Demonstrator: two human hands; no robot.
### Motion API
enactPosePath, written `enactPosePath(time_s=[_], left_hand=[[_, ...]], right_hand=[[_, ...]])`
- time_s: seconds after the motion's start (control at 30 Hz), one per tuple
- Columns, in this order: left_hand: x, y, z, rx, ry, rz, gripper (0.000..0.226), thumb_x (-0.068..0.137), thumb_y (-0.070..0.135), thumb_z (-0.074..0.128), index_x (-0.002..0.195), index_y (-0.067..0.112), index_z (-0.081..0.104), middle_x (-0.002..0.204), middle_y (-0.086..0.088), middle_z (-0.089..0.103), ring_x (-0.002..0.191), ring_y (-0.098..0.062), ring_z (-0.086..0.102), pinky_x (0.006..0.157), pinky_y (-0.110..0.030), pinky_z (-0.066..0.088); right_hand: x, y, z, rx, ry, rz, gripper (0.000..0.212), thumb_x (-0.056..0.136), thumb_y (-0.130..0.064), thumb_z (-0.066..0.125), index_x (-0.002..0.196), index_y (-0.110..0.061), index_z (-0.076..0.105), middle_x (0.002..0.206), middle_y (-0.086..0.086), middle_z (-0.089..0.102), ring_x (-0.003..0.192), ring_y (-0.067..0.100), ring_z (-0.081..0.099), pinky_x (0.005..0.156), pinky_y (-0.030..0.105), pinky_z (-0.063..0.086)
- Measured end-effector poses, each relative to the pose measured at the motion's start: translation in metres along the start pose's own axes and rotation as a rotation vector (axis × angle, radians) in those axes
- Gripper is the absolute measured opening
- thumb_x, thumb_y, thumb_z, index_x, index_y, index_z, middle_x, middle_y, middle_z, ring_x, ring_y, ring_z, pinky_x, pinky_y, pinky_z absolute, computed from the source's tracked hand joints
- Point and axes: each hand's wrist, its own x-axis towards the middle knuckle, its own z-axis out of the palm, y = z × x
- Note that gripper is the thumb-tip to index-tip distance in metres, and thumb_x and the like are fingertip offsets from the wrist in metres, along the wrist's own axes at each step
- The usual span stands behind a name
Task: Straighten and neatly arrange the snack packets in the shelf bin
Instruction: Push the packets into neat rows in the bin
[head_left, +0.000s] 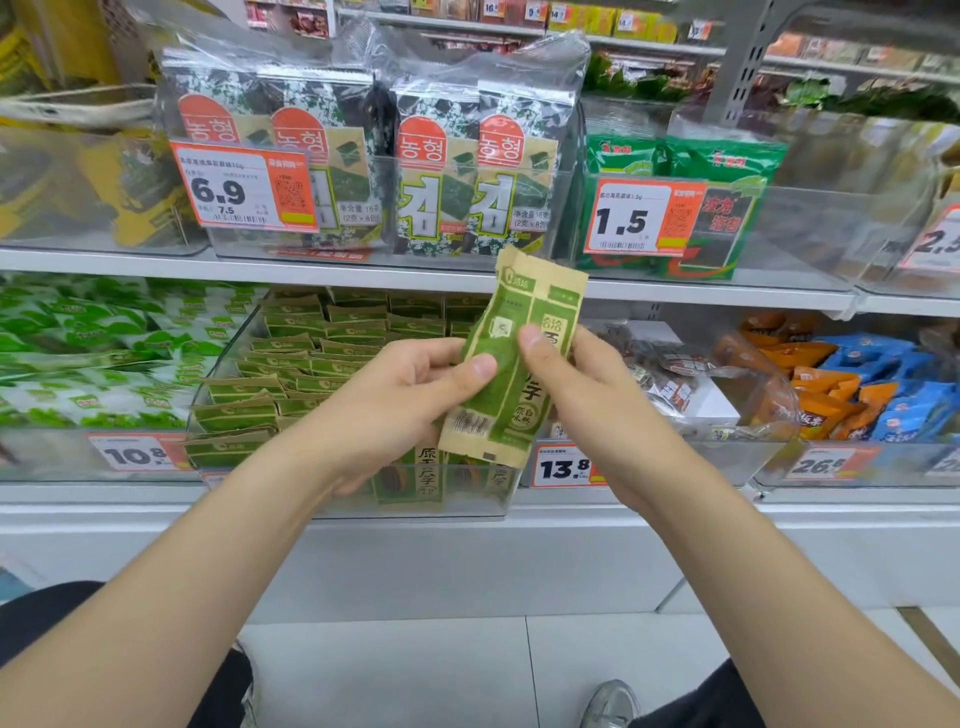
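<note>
Two green and tan snack packets (519, 358) are held upright, overlapping, in front of the shelf edge. My left hand (410, 395) pinches the left packet with thumb on its face. My right hand (576, 379) grips the right packet, thumb on its upper front. Behind and below them is a clear shelf bin (228, 358) filled with rows of several matching green and tan packets (311, 358) standing on edge, some leaning. More of these packets stand against the bin's front wall, partly hidden by my left hand.
Upper shelf holds seaweed packs (441, 171) with price tags 6.9 (244, 187) and 1.5 (639, 218). Left bin holds green and white packets (88, 353); right bins hold brown wrapped snacks (670, 374) and orange and blue packets (872, 384). My knees and a shoe show below.
</note>
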Motion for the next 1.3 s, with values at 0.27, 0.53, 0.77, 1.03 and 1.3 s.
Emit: enactPosePath(time_s=[0.27,0.53,0.77,1.03,1.3], left_hand=[[-0.001,0.000,0.008,0.005,0.040,-0.019,0.032,0.109,0.030,0.054,0.125,0.010,0.075,0.119,-0.010,0.079,0.113,-0.032,0.075,0.100,-0.050,0.059],[0.004,-0.002,0.021,-0.373,0.297,-0.056,0.028,0.104,0.025,0.059,0.122,0.011,0.076,0.118,-0.013,0.078,0.108,-0.031,0.074,0.103,-0.060,0.056],[0.005,-0.003,0.030,-0.470,0.300,-0.008,0.029,0.105,0.021,0.058,0.126,0.010,0.075,0.121,-0.016,0.077,0.113,-0.032,0.074,0.101,-0.052,0.059],[0.008,-0.001,0.023,-0.567,0.541,0.054,0.027,0.094,0.020,0.074,0.117,0.006,0.070,0.102,-0.017,0.080,0.082,-0.024,0.077,0.066,-0.036,0.064],[0.002,0.000,0.028,-0.273,0.462,0.186,0.038,0.093,0.041,0.069,0.111,0.008,0.073,0.090,-0.009,0.078,0.078,-0.017,0.073,0.066,-0.036,0.062]], right_hand=[[0.005,-0.002,-0.005,0.054,0.230,-0.220,0.027,0.111,-0.013,0.053,0.101,-0.011,0.079,0.084,0.001,0.074,0.076,0.010,0.062,0.068,0.025,0.052],[0.005,0.000,-0.005,0.042,0.123,-0.229,0.032,0.103,-0.028,0.061,0.094,-0.002,0.079,0.084,0.021,0.074,0.075,0.019,0.059,0.071,0.037,0.047],[0.006,-0.004,-0.004,0.053,0.137,-0.225,0.030,0.108,-0.012,0.059,0.086,-0.007,0.079,0.073,0.003,0.072,0.065,0.009,0.058,0.060,0.024,0.047],[0.000,-0.002,0.001,0.124,0.047,-0.272,0.021,0.107,-0.009,0.059,0.108,-0.007,0.079,0.080,0.005,0.075,0.068,0.015,0.062,0.053,0.029,0.052],[-0.003,0.003,0.014,0.334,-0.079,-0.212,0.028,0.093,-0.019,0.072,0.114,-0.001,0.076,0.095,0.020,0.078,0.081,0.025,0.072,0.073,0.041,0.062]])
